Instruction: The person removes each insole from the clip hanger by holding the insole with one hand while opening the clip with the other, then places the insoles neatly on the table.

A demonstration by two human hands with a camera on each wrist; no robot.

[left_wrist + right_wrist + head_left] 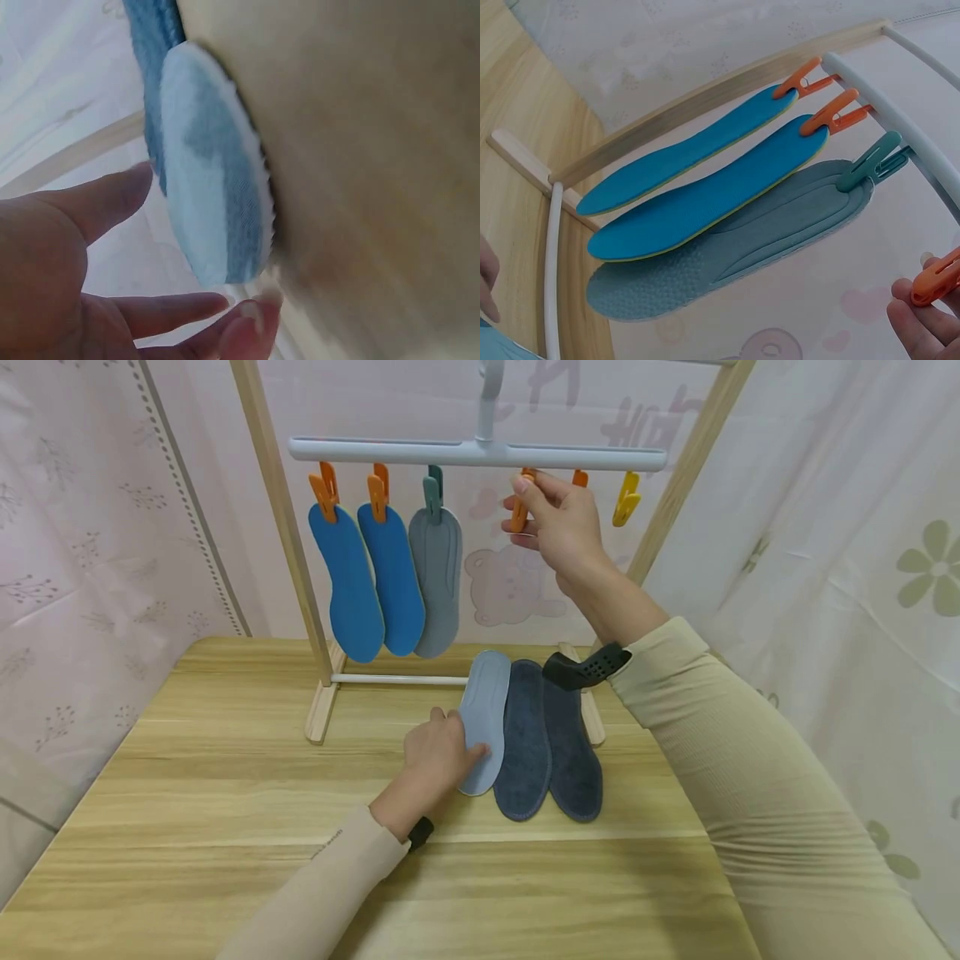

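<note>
My right hand [570,527] pinches an orange clip [520,514] just under the white hanger bar [405,450]. In the right wrist view, its fingertips are on that orange clip [936,281]. Down on the table, my left hand [438,750] is at the left edge of a light grey insole [487,710], thumb over its face. The left wrist view has the thumb and fingers spread around the near end of this insole [210,172]. Two dark grey fuzzy insoles [522,743] lie to its right, the farther one [573,768] partly hidden by the right wrist strap.
Two blue insoles [347,585] hang from orange clips at the left, beside a grey insole [438,585] on a green clip [432,493]. An orange clip [580,478] and a yellow clip [626,499] hang at the right. A wooden frame [281,510] stands on the table [187,793].
</note>
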